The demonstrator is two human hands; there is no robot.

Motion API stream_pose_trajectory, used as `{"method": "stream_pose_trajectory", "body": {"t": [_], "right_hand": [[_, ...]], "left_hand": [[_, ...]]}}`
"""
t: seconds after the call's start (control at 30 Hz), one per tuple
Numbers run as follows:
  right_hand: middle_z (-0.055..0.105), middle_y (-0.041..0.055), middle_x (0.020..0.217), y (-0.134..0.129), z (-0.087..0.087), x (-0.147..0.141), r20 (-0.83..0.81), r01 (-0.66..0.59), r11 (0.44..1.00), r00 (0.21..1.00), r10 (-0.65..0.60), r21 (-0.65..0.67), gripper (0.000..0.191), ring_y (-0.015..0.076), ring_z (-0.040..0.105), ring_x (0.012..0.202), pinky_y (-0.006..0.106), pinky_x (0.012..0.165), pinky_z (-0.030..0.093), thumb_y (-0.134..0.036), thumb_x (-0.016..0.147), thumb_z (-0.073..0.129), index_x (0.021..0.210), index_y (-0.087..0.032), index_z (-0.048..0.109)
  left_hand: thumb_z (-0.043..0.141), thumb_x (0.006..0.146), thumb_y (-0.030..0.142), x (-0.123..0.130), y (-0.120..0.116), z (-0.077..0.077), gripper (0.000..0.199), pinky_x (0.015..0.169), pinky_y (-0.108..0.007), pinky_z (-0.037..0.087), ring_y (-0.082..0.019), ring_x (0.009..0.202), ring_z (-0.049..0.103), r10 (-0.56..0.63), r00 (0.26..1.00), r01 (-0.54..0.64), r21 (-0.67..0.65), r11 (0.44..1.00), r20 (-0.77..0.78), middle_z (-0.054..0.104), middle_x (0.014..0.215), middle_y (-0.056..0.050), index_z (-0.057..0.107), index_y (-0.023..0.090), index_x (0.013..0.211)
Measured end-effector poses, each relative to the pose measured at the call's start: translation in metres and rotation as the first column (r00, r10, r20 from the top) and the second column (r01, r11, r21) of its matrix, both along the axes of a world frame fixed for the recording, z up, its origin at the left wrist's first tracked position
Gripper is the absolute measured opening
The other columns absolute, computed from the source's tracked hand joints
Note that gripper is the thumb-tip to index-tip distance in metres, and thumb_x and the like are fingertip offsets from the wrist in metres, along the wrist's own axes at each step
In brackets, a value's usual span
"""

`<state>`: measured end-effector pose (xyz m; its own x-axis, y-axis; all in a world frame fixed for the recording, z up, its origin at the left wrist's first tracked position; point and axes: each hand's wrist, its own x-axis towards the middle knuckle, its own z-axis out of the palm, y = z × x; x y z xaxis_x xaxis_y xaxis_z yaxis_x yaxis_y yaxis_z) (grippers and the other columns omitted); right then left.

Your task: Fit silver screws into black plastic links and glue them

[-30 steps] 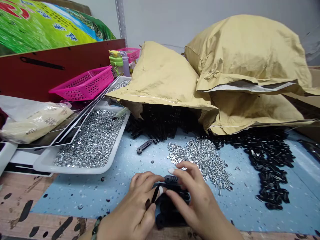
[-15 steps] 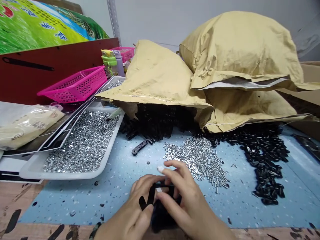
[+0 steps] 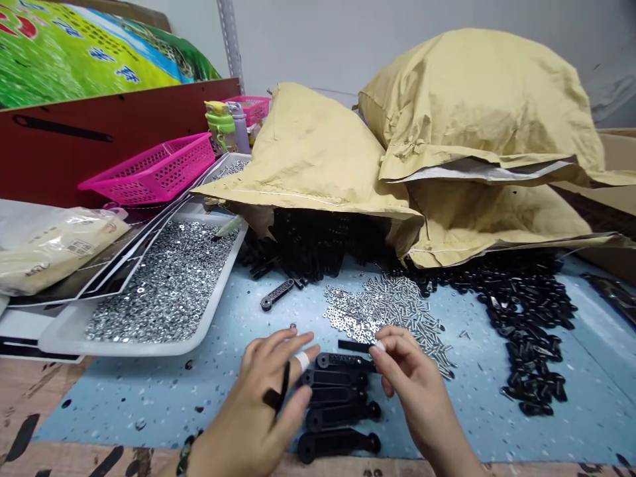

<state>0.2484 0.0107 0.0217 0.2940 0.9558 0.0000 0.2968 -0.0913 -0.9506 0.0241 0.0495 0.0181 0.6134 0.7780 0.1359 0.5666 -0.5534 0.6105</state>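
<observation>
Left hand: the left hand (image 3: 261,391) is curled and closed on a thin black plastic strip (image 3: 284,387), which stands tilted, nearly upright, between the fingers. A white bandage (image 3: 301,361) wraps one finger, and a beaded bracelet (image 3: 185,457) circles the wrist.

Right hand: the right hand (image 3: 415,377) is raised just above the bench, with thumb and forefinger pinched together. Its fingertips (image 3: 378,348) touch the right end of a short black strip (image 3: 354,346), though I cannot tell whether they grip it.

Strip's line: the short black strip lies roughly level, its long axis running side to side and pointing toward the right hand.

Row of parts: five black plastic links (image 3: 335,417) lie stacked in a loose column between the hands, resting on the bench (image 3: 149,404). Each is long and flat with rounded ends, and its long axis runs side to side, some tilted slightly.

Metal nearby: just beyond the right hand lies a spread of silver screws (image 3: 405,315), with silver washers (image 3: 345,315) beside it.

Black heaps: a large scatter of black parts (image 3: 527,324) lies to the right, and a dark pile (image 3: 313,245) sits under a kraft paper bag (image 3: 308,156).

Far left: a white tray (image 3: 144,348) holds silver nuts (image 3: 161,285), near a pink plastic basket (image 3: 149,169).
</observation>
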Motion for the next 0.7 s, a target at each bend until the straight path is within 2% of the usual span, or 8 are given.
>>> {"method": "stream_pose_trajectory", "body": {"t": [0.07,0.13,0.27,0.57,0.7], "right_hand": [[0.049,0.0078,0.092,0.007,-0.011,0.003,-0.079,-0.017,0.998,0.997,0.013,-0.055,0.032,0.0111,0.046,0.057,0.021,0.035,0.035,-0.042,0.081,0.059,0.062,-0.017,0.057],[0.048,0.0076,0.09,0.01,-0.02,0.001,-0.082,-0.027,0.997,0.996,0.022,-0.069,0.033,0.012,0.046,0.059,0.021,0.036,0.034,-0.043,0.08,0.06,0.061,-0.016,0.058],[0.048,0.0075,0.089,0.008,-0.029,-0.003,-0.062,-0.016,0.997,0.998,0.011,-0.076,0.032,0.0147,0.049,0.065,0.022,0.04,0.036,-0.042,0.078,0.062,0.06,-0.017,0.058],[0.047,0.0057,0.093,0.003,-0.035,0.003,-0.15,-0.009,0.996,0.989,-0.005,-0.09,0.033,0.0089,0.045,0.054,0.022,0.038,0.039,-0.044,0.078,0.063,0.06,-0.017,0.057],[0.046,0.0052,0.091,0.004,-0.034,0.002,-0.167,-0.021,0.996,0.986,0.007,-0.085,0.032,0.0097,0.046,0.055,0.022,0.038,0.04,-0.044,0.078,0.064,0.061,-0.017,0.058]], "left_hand": [[0.044,0.093,0.025,0.003,-0.001,0.0,0.053,0.101,-0.06,0.035,-0.031,0.13,0.036,-0.124,0.984,0.138,0.113,0.984,-0.125,0.046,0.141,-0.003,0.029,0.03,0.143],[0.043,0.093,0.024,0.006,-0.002,0.0,0.054,0.101,-0.059,0.034,-0.03,0.128,0.039,-0.173,0.967,0.199,0.132,0.971,-0.187,0.049,0.139,-0.004,0.026,0.028,0.145],[0.043,0.093,0.024,0.007,-0.002,0.001,0.054,0.101,-0.056,0.032,-0.029,0.127,0.041,-0.186,0.96,0.215,0.129,0.968,-0.21,0.05,0.137,-0.005,0.027,0.026,0.145],[0.043,0.093,0.024,0.007,-0.001,0.0,0.054,0.101,-0.054,0.031,-0.028,0.127,0.041,-0.196,0.958,0.226,0.135,0.965,-0.21,0.05,0.138,-0.006,0.026,0.024,0.145],[0.042,0.094,0.024,0.007,-0.002,-0.002,0.053,0.101,-0.054,0.031,-0.029,0.127,0.041,-0.192,0.961,0.221,0.139,0.965,-0.2,0.05,0.137,-0.006,0.027,0.024,0.145]]}}
